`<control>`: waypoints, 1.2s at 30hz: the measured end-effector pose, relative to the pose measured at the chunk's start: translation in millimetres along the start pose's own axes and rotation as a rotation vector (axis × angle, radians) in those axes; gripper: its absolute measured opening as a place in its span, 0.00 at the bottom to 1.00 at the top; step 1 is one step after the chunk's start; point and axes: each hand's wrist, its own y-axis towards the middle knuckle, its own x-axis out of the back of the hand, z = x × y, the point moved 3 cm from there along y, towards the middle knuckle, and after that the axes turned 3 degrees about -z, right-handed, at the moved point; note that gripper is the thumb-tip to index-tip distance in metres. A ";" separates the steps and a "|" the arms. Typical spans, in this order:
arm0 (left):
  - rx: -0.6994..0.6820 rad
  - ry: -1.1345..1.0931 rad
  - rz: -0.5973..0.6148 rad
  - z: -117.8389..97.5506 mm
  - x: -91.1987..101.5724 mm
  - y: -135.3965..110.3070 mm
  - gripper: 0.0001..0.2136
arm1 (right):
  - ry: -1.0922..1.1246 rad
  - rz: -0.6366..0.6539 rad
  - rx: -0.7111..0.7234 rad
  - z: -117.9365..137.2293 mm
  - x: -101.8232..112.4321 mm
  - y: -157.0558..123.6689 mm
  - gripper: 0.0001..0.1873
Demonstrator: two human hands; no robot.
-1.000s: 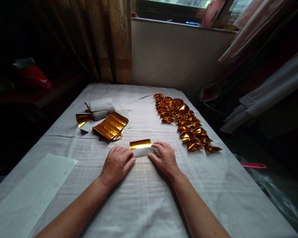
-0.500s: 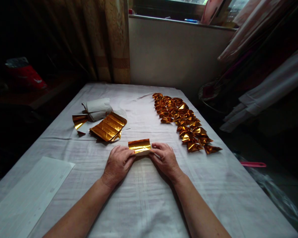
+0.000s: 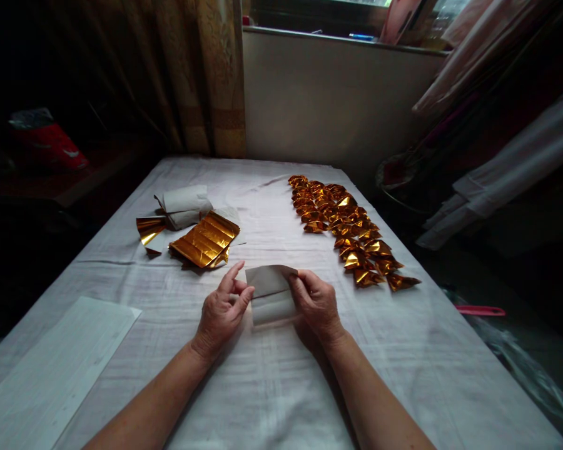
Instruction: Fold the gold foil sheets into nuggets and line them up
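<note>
"One sheet of paper [image 3: 274,281], pale side up and creased across, over the middle of the desk [image 3: 272,400], between the left hand [image 3: 220,314] and the right hand [image 3: 318,304]. What lies around it?"

"Beyond it on the left, one gold stack [image 3: 205,240], its layers too tight to count, then one white bundle [image 3: 185,200] and one gold strip [image 3: 152,230]. On the right, folded gold pieces [image 3: 341,227], perhaps thirty; they overlap, so I can't count exactly."

"Any writing?"

"One long white paper [image 3: 56,381], near left, carries marks too faint to read. One red bag [image 3: 51,147], off the desk, has a pale mark, too dim to make out."

"And the grip?"

"The right hand pinches the sheet's right edge. The left is loosely spread, index finger raised, thumb by the left edge; whether it touches, I can't tell."
</note>
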 end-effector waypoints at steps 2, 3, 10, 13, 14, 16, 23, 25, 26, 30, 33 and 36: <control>-0.096 0.057 -0.065 -0.8 1.7 0.4 0.25 | -0.052 -0.027 -0.041 -4.9 -0.5 1.5 0.15; -0.162 0.101 -0.070 -2.5 1.8 0.2 0.25 | -0.088 -0.032 -0.059 -7.8 -1.0 2.3 0.15; -0.479 0.365 0.400 -14.2 -17.4 -11.2 0.23 | -0.363 -0.025 -0.072 -18.5 -4.3 6.5 0.15; -0.427 0.407 0.475 -11.9 -22.0 -13.8 0.30 | -0.432 -0.017 -0.107 -18.7 -2.5 7.5 0.16; -0.414 0.420 0.478 -11.4 -22.5 -14.2 0.31 | -0.444 -0.013 -0.119 -18.7 -0.9 7.7 0.18; -0.391 0.448 0.459 -10.8 -22.6 -14.3 0.30 | -0.430 0.014 -0.142 -19.3 3.9 7.7 0.22; -0.329 0.474 0.371 -9.8 -21.1 -15.6 0.24 | -0.085 0.344 -0.046 -25.1 17.1 -0.3 0.25; -0.318 0.470 0.355 -9.2 -20.7 -15.8 0.22 | -0.078 0.366 0.022 -23.8 18.4 -2.2 0.27; -0.314 0.464 0.349 -9.0 -20.5 -15.8 0.22 | -0.106 0.369 0.054 -22.5 18.4 -2.8 0.27; -0.301 0.438 0.341 -9.2 -19.1 -14.8 0.20 | -0.313 0.394 0.155 -16.1 15.2 -2.9 0.24; -0.287 0.427 0.355 -9.4 -17.7 -13.8 0.19 | -0.411 0.412 0.196 -13.6 13.7 -2.6 0.20; -0.270 0.407 0.357 -9.5 -15.6 -13.1 0.16 | -0.435 0.423 0.208 -13.1 14.8 -2.8 0.15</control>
